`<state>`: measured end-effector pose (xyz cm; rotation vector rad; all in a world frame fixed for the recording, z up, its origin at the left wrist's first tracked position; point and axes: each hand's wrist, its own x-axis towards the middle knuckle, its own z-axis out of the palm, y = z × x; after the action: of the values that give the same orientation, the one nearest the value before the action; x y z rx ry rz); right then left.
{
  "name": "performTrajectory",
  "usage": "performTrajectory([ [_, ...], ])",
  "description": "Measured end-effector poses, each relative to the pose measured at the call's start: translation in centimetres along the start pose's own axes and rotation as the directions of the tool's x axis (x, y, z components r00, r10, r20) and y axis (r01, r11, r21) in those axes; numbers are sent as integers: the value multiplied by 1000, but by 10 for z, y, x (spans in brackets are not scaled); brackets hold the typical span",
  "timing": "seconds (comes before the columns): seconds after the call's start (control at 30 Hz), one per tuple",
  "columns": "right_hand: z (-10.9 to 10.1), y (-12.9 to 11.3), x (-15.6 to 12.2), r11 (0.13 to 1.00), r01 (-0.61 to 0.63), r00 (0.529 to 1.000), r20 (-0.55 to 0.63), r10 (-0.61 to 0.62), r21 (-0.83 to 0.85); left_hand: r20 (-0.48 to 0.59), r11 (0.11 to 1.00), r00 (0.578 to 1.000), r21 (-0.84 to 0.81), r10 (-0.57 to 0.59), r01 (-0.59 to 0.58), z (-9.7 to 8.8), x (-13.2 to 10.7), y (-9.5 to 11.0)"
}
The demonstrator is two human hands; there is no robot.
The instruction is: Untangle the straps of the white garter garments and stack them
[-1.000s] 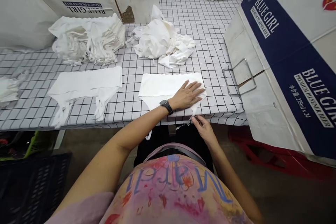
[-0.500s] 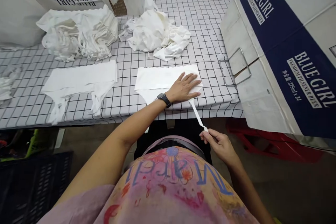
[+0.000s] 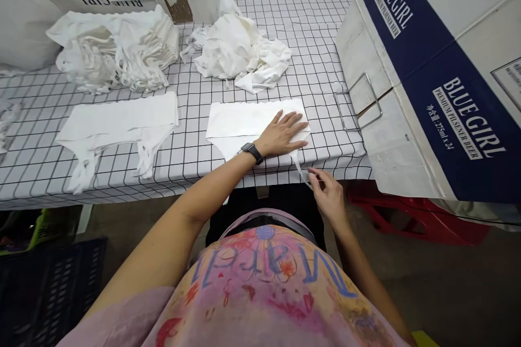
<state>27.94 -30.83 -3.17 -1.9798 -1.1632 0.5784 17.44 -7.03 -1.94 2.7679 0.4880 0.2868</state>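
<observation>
— Head view: what do we see at frame centre?
— Our left hand [image 3: 283, 134] lies flat, fingers spread, on the white garment [image 3: 248, 119] on the checked bench [image 3: 195, 157].
— And just below?
— Our right hand [image 3: 328, 195], grip pinched together on the garment's strap [image 3: 300, 167] at the bench edge.

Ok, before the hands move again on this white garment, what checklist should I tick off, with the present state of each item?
1. Left hand flat on the white garment: ok.
2. Right hand pinching the strap at the table edge: ok.
3. Strap taut: not ok, it hangs slack.
4. Garment lying flat, top edge straight: ok.
5. Strap free of twists: cannot tell.
6. Garment apart from the crumpled pile behind it: ok.
</observation>
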Motion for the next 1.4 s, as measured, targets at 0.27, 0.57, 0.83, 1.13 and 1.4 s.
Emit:
performTrajectory([
  [0.27, 30, -11, 22, 963, -107, 984, 166, 67, 247, -7, 1000, 1000, 9, 8, -8, 2, -1, -1],
  [0.57, -12, -13, -11, 984, -95, 961, 273, 52, 149, -4, 1000, 1000, 2, 2, -2, 1, 0, 0],
  [0.83, -61, -23, -58, 992, -113, 880, 471, 70, 62, -2, 1000, 1000, 26, 3, -3, 1, 0, -1],
  [1.13, -95, -31, -95, 970, -237, 834, 522, 177, 50, -13, 999, 1000, -40, -1, 0, 1, 1, 0],
  [1.4, -128, -50, -92, 986, -127, 876, 478, 62, 105, -7, 1000, 1000, -5, 3, -3, 2, 1, -2],
])
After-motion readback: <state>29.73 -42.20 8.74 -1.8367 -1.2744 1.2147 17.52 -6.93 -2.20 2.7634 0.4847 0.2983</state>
